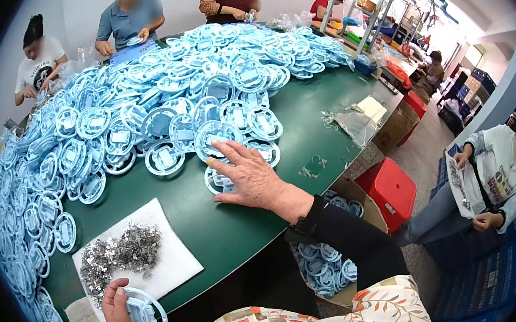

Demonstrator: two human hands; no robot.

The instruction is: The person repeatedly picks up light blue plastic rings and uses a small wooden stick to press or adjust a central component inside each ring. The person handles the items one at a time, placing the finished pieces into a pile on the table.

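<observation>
Hands of the person were far apart on the green table [284, 139]. The right hand [250, 176] lay flat and open, palm down, fingers spread and pointing to the left, toward the big pile of light blue round plastic parts [152, 103]. Its fingertips touched one ring part [218, 138] at the edge of the pile, and it gripped nothing. The left hand [117, 307] was at the lower edge, closed around a single blue ring part [143, 310]. This part lay almost flat, with its rectangular inner piece pointing its long axis up and to the left. Just above it, small metal clips [118, 256] lay in a heap on a white sheet [170, 257].
</observation>
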